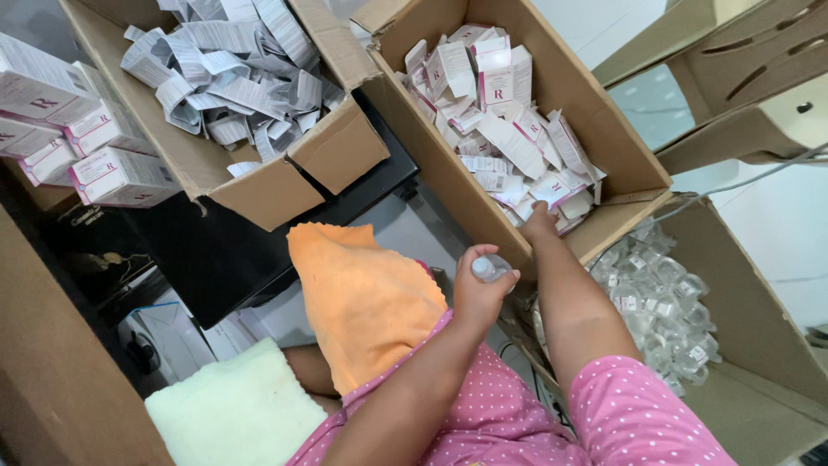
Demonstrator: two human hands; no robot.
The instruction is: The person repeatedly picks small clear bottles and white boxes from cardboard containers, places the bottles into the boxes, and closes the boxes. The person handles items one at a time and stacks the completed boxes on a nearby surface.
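Head view showed the left hand gripping a small clear plastic bottle, light, probably slippery; right hand fingers' state hidden among small white-and-pink cartons.

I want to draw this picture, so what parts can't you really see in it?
- Small clear bottle: head view, mostly wrapped by the left hand.
- Right hand fingertips: buried among the little white and pink cartons, so its grip is unclear.
- Box of folded paper leaflets: cut off by the top edge.
- Box of clear bottles: partly behind the right arm.
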